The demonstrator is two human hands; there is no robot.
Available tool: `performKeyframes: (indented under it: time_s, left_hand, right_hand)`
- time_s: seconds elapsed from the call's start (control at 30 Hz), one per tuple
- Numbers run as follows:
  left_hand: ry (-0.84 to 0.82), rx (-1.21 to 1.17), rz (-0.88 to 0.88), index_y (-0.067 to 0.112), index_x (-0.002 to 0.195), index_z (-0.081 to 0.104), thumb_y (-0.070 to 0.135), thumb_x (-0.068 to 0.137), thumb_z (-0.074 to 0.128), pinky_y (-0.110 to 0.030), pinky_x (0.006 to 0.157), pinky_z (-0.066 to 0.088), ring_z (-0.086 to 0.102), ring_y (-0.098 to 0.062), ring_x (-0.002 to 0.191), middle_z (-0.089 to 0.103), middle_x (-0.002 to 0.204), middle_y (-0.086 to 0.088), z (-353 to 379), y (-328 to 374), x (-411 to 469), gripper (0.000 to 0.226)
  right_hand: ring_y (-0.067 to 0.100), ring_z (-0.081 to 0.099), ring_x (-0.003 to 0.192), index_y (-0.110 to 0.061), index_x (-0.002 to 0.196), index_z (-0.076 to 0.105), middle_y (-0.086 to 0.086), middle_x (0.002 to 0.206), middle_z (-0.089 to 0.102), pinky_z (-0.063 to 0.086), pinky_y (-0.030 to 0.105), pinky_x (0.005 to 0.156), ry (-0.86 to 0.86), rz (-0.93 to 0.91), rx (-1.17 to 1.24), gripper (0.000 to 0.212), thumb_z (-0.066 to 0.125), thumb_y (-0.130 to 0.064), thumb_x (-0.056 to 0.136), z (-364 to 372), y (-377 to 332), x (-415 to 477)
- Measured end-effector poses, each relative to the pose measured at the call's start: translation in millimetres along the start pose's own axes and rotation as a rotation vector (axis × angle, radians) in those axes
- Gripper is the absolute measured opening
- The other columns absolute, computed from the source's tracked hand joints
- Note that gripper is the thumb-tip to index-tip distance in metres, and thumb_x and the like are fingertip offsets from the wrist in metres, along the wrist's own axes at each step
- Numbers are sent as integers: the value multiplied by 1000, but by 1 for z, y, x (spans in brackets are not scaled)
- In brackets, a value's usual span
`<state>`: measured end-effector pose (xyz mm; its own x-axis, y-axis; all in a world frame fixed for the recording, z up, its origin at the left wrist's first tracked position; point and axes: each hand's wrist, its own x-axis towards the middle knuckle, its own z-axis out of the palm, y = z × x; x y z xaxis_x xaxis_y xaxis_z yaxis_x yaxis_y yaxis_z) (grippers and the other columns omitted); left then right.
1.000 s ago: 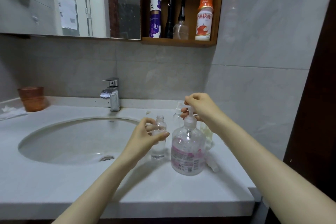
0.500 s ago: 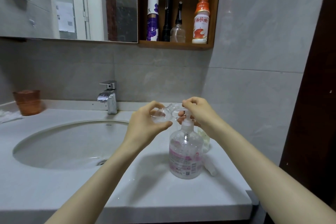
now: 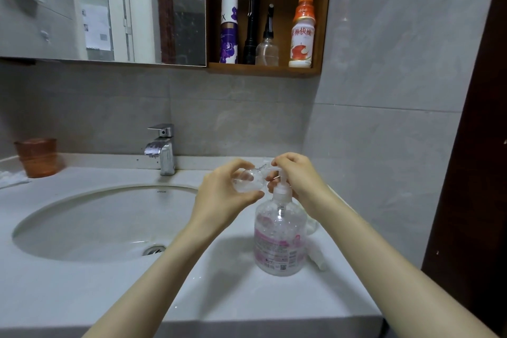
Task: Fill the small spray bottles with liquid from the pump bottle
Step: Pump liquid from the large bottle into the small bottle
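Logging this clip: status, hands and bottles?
Left hand holds small bottle, tilted toward spout. Right hand grips pump bottle head; it stands upright on counter. Nothing blocking.

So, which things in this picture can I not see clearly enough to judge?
Head view only:
Mouth of the small spray bottle: lost between the left hand and right hand.
Liquid level in it: clear, blurred.
White object behind the pump bottle: mostly hidden by it.
Pump bottle label text: too small.
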<state>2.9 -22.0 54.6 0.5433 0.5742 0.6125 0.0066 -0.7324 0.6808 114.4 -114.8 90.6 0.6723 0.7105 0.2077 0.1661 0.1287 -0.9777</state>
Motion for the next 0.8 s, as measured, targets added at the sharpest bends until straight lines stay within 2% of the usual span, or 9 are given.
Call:
performKeyframes:
  time_s: [0.07,0.17,0.23,0.33,0.5,0.57,0.63,0.73,0.8]
  left_hand:
    - [2,-20,15,32,91,63,40,54,78,-39,83,52,65,-6,91,69,81,14,3,1,1,40]
    - [13,-61,28,34,87,62,59,47,75,-37,80,53,65,-3,90,70,81,12,7,0,0,49]
    - [22,-80,31,34,87,62,64,45,72,-37,80,54,66,-3,88,70,81,11,7,-3,-1,52]
    - [26,-89,37,34,88,63,60,45,72,-35,81,53,65,-2,89,70,82,12,9,-5,1,51]
    - [22,-33,51,36,90,62,43,53,85,-32,82,52,63,1,92,70,87,14,16,-7,4,44]
    - [26,-36,55,34,91,63,40,57,88,-32,83,52,64,0,92,70,88,13,17,-9,3,43]
    - [29,-34,65,35,90,62,46,56,86,-31,82,52,64,0,92,70,86,14,16,-9,2,43]
    - [29,-50,64,40,85,58,42,57,88,-31,81,52,63,1,90,69,84,14,14,-6,1,41]
    - [31,-48,71,41,85,58,45,55,87,-31,80,52,63,1,90,69,85,14,14,-6,2,42]
  right_hand:
    - [18,55,50,-3,90,52,13,69,57,49,22,50,-7,-17,-32,15,40,-8,96,-1,3,1]
    - [19,59,59,-5,85,58,6,65,63,47,30,63,-20,-14,-108,24,37,-13,95,-2,6,3]
    - [14,58,53,-4,85,59,-1,57,63,45,23,56,-37,-18,-123,27,35,-12,94,-2,6,2]
    - [12,54,43,-2,86,58,1,56,59,45,17,45,-44,-38,-115,28,32,-8,93,-2,6,2]
    - [17,55,50,-6,87,56,4,64,59,34,11,39,11,-78,-186,23,34,-7,93,-5,14,6]
    - [17,55,55,-9,85,55,3,68,60,37,14,43,16,-58,-186,21,36,-10,93,-5,17,9]
    - [17,56,59,-11,83,54,3,73,60,39,20,49,1,-18,-170,19,38,-14,94,-7,18,11]
    - [12,55,49,-11,89,55,2,72,59,38,19,49,-50,18,-148,20,40,-23,96,-9,17,13]
    - [15,54,52,-10,90,55,3,72,59,39,23,54,-66,21,-142,21,39,-23,95,-9,16,14]
